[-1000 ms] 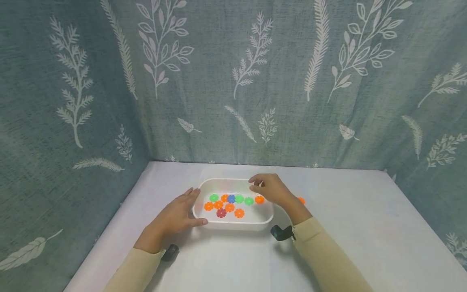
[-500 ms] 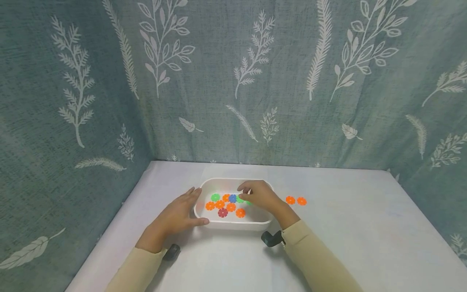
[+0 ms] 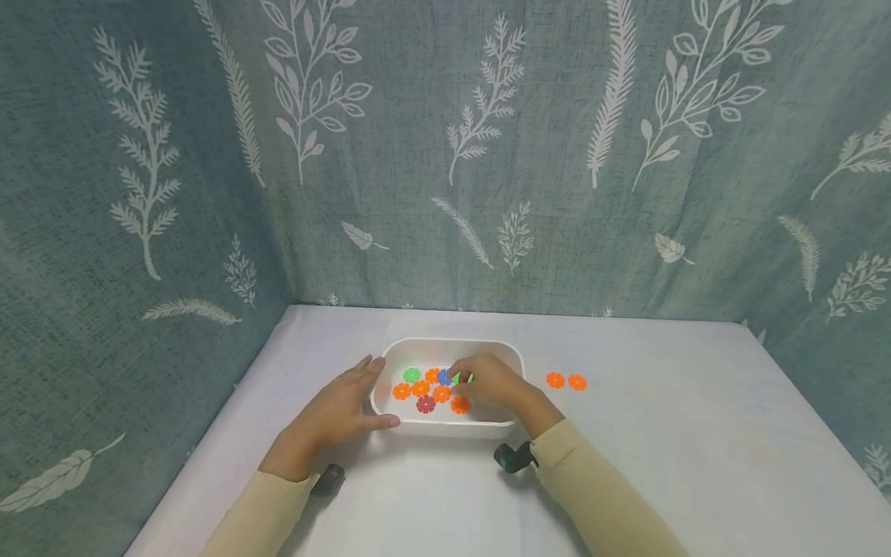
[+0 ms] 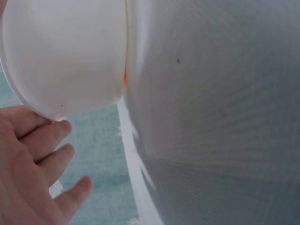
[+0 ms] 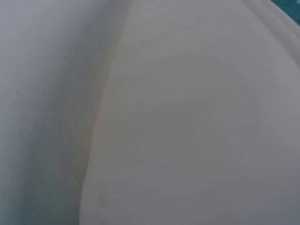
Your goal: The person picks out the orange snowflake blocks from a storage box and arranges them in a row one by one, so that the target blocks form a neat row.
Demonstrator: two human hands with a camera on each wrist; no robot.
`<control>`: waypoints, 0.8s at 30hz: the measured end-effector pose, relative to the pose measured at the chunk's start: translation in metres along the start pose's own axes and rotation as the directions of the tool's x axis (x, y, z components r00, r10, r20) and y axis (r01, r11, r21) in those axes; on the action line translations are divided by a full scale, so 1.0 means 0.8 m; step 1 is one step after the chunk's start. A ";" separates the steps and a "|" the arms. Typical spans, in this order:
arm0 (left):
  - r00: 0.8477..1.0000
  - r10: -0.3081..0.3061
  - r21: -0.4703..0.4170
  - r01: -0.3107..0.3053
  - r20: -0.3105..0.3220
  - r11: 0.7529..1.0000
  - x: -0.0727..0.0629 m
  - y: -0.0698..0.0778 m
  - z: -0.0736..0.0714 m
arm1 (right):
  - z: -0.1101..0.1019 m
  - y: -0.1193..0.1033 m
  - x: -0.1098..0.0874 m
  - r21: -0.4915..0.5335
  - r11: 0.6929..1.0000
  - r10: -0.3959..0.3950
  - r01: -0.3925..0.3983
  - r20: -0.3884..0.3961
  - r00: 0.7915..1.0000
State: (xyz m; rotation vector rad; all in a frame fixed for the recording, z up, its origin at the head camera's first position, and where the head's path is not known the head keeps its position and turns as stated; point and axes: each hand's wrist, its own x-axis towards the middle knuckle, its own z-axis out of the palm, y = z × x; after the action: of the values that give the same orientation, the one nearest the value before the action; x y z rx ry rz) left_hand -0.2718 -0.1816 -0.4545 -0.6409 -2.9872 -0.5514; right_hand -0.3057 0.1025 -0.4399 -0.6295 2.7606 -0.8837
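Observation:
A white oblong tray [image 3: 445,429] holds several small notched plastic discs: orange, green, blue and dark red. My left hand [image 3: 344,402] rests at its left end, thumb on the front rim, fingers on the left rim. The left wrist view shows these fingers [image 4: 44,140] spread against the outside of the tray. My right hand [image 3: 490,381] reaches into the tray, bent fingers and thumb apart over the green disc [image 3: 457,378], next to the blue disc [image 3: 444,377] and an orange disc [image 3: 460,404]. It hides the discs beneath it. Only tray wall and cloth fill the right wrist view.
Two orange discs [image 3: 566,381] lie on the white tabletop [image 3: 661,425] right of the tray. A green leaf-patterned curtain [image 3: 418,232] hangs behind the table and along its left side. A dark wrist camera [image 3: 513,458] sits under the right sleeve.
My right hand has moved left and down, from above the tray's right end to the discs at its middle. The left hand stays on the tray. Both table discs now show.

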 end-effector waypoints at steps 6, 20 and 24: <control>1.000 0.006 -0.015 -0.006 0.005 1.000 -0.002 0.001 -0.002 | 0.005 0.001 0.001 -0.045 0.998 -0.030 0.032 0.047 0.998; 1.000 0.006 0.007 -0.006 0.010 1.000 0.001 0.001 -0.001 | 0.009 0.007 -0.001 -0.087 0.996 0.012 -0.001 0.120 0.993; 1.000 0.006 0.002 -0.006 0.009 1.000 -0.001 0.001 -0.002 | 0.010 0.006 -0.001 -0.080 0.997 0.019 -0.008 0.128 0.992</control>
State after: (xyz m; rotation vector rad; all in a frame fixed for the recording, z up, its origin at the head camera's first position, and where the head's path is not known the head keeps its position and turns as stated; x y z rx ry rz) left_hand -0.2709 -0.1817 -0.4527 -0.6539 -2.9929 -0.5465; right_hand -0.3044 0.1022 -0.4487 -0.6559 2.6916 -0.7066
